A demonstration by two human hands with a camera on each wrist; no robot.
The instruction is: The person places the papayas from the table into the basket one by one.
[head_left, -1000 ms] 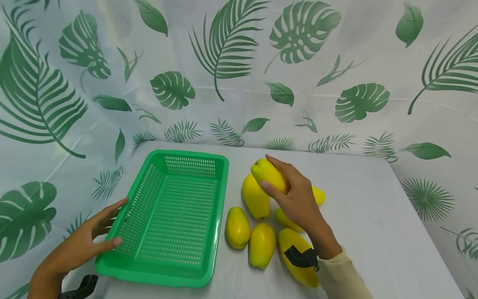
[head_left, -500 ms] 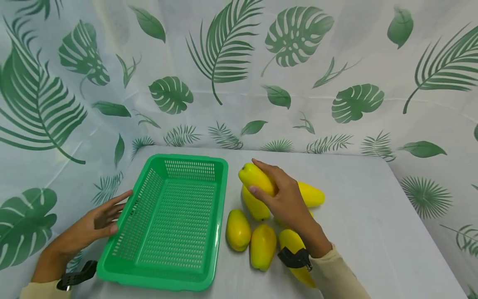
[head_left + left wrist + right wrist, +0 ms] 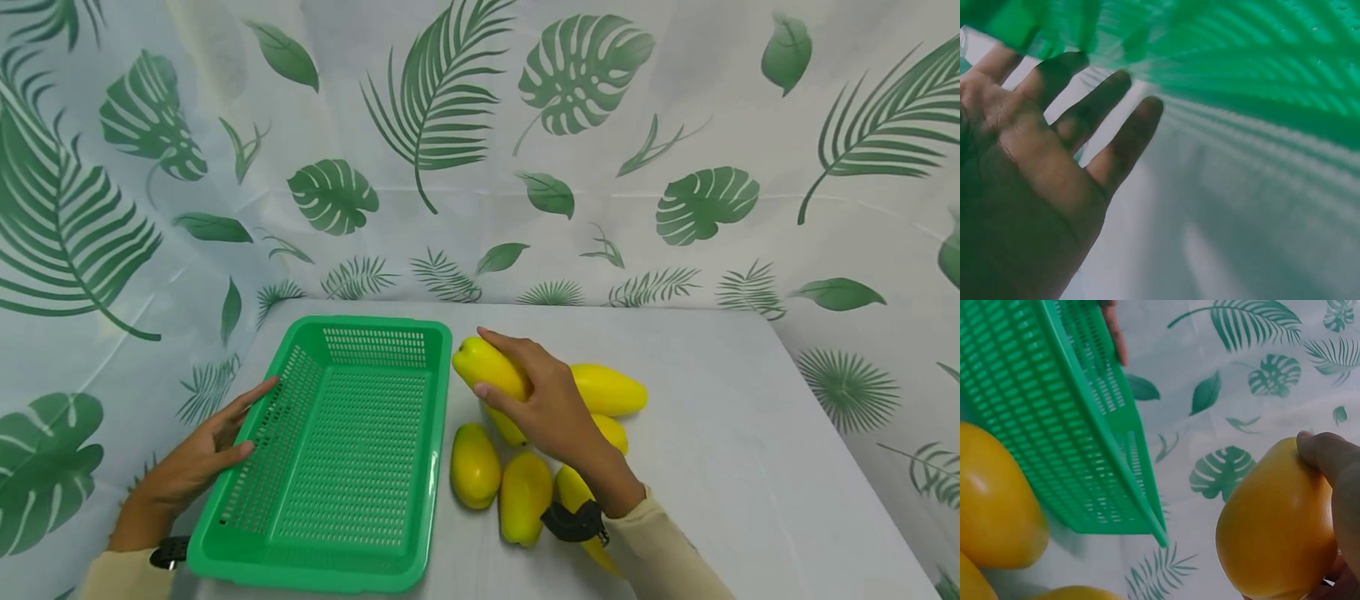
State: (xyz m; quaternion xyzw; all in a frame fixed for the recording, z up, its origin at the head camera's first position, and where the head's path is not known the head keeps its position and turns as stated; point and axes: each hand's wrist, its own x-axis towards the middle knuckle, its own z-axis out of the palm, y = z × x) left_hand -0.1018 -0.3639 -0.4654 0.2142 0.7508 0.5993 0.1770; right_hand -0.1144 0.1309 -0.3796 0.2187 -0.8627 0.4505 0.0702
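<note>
My right hand point(image 3: 546, 402) holds a yellow mango point(image 3: 487, 367) above the other fruit, just right of the basket's far right corner. The thumb lies along the near side of this mango point(image 3: 1275, 525) in the right wrist view. A green plastic basket point(image 3: 437, 467) with slotted walls stands at left, its bare floor showing. Beside its left rim is my left hand point(image 3: 197, 457), the thumb at the rim and the fingers along the outer side. In the left wrist view that hand's fingers point(image 3: 1125, 144) are extended near the basket wall; firm contact is hard to tell.
Several more mangoes lie on the white table right of the basket, including one mango point(image 3: 476, 467) by its right wall and another mango point(image 3: 609, 390) farther right. One is partly hidden beneath my right hand. Leaf-printed cloth point(image 3: 465, 167) hangs behind the table and along its sides.
My right hand has carried the mango leftward, closer to the basket's right rim. My left hand has slid slightly farther up along the basket's left rim. The head view has shifted a little.
</note>
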